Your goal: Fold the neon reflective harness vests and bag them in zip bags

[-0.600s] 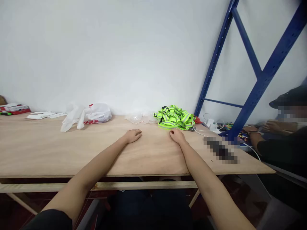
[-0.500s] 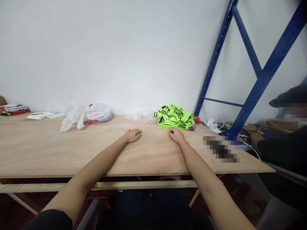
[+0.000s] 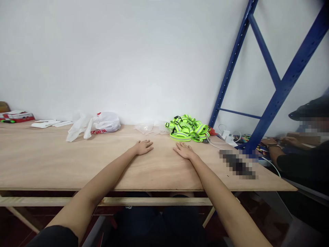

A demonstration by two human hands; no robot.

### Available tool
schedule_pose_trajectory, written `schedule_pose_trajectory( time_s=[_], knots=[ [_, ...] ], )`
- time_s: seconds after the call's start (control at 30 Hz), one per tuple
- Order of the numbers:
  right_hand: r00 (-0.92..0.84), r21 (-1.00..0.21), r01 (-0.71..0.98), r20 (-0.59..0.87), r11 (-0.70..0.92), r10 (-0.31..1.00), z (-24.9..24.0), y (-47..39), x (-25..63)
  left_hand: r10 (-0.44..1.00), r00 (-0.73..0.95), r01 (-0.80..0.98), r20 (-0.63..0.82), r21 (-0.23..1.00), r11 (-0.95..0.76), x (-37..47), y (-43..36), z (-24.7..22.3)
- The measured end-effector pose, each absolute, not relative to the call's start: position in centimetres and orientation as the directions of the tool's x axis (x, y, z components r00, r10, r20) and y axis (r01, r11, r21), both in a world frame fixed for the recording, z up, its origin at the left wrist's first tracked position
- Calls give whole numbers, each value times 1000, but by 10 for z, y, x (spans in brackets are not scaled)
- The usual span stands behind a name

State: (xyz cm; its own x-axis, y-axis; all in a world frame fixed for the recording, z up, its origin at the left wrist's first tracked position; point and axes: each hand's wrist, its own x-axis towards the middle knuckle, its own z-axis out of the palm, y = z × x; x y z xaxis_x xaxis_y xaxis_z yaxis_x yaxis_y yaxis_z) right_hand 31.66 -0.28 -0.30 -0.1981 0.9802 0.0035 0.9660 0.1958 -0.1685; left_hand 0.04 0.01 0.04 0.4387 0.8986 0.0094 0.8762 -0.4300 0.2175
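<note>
Left hand (image 3: 144,147) and right hand (image 3: 183,150) open, apparently palm-down on wooden table (image 3: 159,171), white wall (image 3: 144,58)

Tabletop (image 3: 102,161) layout, before a wall (image 3: 128,61).
Along the rear, left to right: box (image 3: 22,117), papers (image 3: 45,124), plastic bag (image 3: 106,121), plastic film (image 3: 146,128), heap of straps (image 3: 186,129), power adapter (image 3: 227,136). On the tabletop, apart: left hand (image 3: 144,147), before the film; right hand (image 3: 183,150), before the straps. Right of the right hand: blurred-out object (image 3: 238,164). Toward the right end: rack (image 3: 269,99); beyond it, a person (image 3: 305,151).
</note>
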Motion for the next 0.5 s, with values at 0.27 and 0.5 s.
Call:
schedule_pose_trajectory(
  time_s=[0.27, 0.5],
  knots=[
    [-154, -194, 962, 200, 193, 968, -11, 3, 322, 897, 442, 873, 20, 222, -435, 1, -2, 1],
    [-39, -209, 972, 303, 107, 952, -9, 21, 331, 897, 441, 873, 17, 224, -433, 2, -1, 1]
  ],
)
